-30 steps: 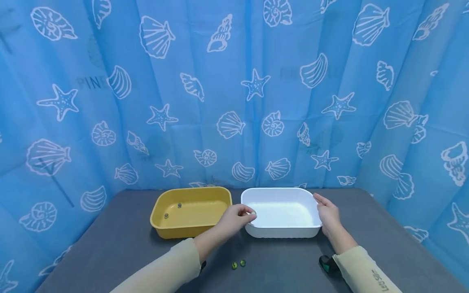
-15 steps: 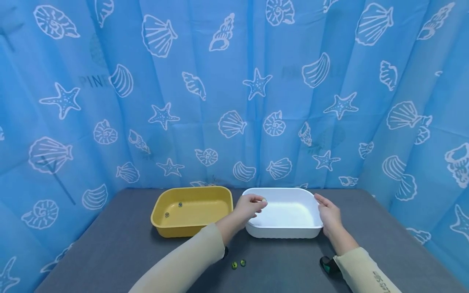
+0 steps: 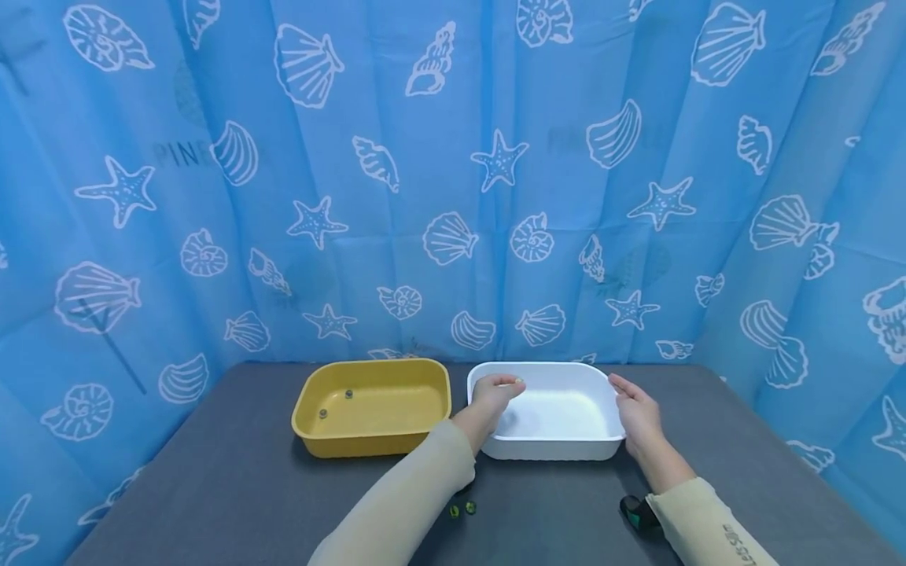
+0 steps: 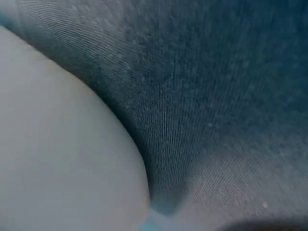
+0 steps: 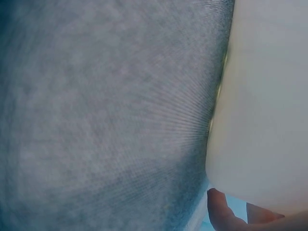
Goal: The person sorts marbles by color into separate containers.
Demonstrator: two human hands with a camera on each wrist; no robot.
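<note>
My left hand point(image 3: 491, 401) is over the left part of a white plastic basin point(image 3: 552, 450). A small glass marble point(image 3: 520, 381), mostly hidden, is pinched at its fingertips. My right hand point(image 3: 637, 413) holds the basin's right side at the rim; in the right wrist view its fingers point(image 5: 221, 211) curl at the end of the white wall. Two green-yellow marbles lie on the table in front, a left one point(image 3: 454, 511) and a right one point(image 3: 470, 508). The basin's pale wall point(image 4: 67, 144) fills the left of the left wrist view.
Left of the white basin stands a yellow basin point(image 3: 371, 446) with two marbles inside, one nearer point(image 3: 322, 413) and one farther point(image 3: 349, 394). Dark grey cloth point(image 3: 198, 472) covers the table. A blue shell-print curtain point(image 3: 396, 259) closes off the back and sides.
My left hand has moved right, from the white basin's left rim to over its inside, carrying the marble. The right hand has stayed on the right rim.
</note>
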